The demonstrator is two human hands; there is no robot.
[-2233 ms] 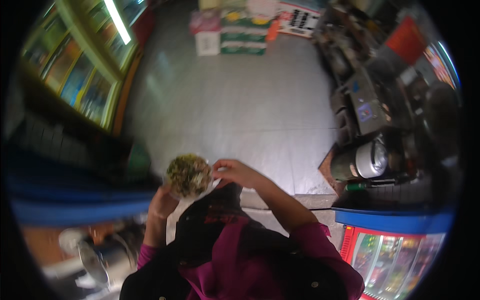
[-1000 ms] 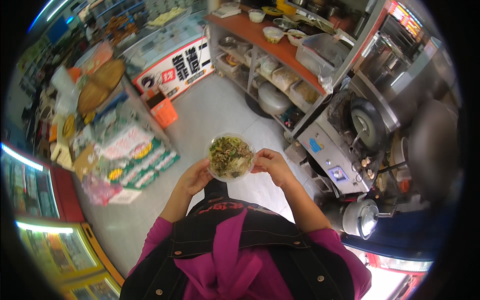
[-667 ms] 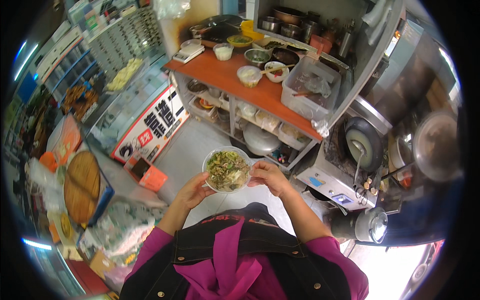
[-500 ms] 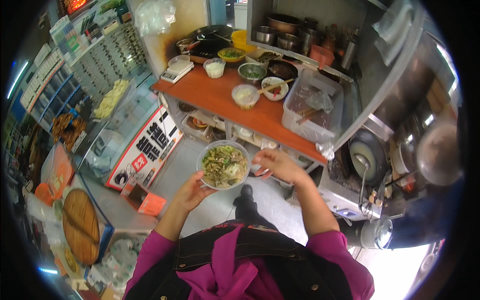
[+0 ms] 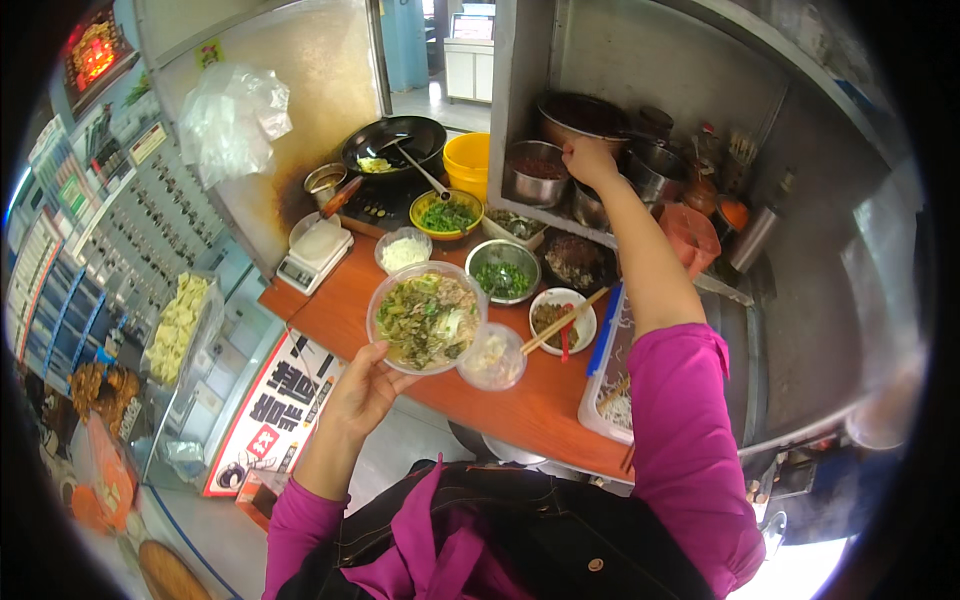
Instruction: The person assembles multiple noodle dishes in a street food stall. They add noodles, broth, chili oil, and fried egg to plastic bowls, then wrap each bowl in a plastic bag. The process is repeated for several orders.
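My left hand (image 5: 365, 393) grips a round clear plastic bowl (image 5: 420, 320) by its near edge. Noodles, chopped greens and pickled vegetables fill it. My right hand (image 5: 590, 163) is stretched out to the metal shelf at the back right, over the rims of the metal pots. Its fingers look curled, and whatever they hold is hidden. Beside it stand a metal pot (image 5: 537, 172) of dark red contents and a large brown pot (image 5: 583, 116). A smaller metal pot (image 5: 590, 205) sits just below the hand. Behind the held bowl's right side is a plastic tub (image 5: 495, 361) of pale food.
On the red-brown counter (image 5: 545, 411) are a steel bowl of chopped greens (image 5: 502, 272), a white bowl with chopsticks (image 5: 562, 320), a yellow bowl (image 5: 446, 214) and a kitchen scale (image 5: 315, 256). A black wok (image 5: 394, 146) stands behind, and a plastic bag (image 5: 236, 122) hangs at left.
I have come closer to the counter, and the held bowl is now over its edge. My right hand has gone from beside the bowl up to the pots on the shelf.
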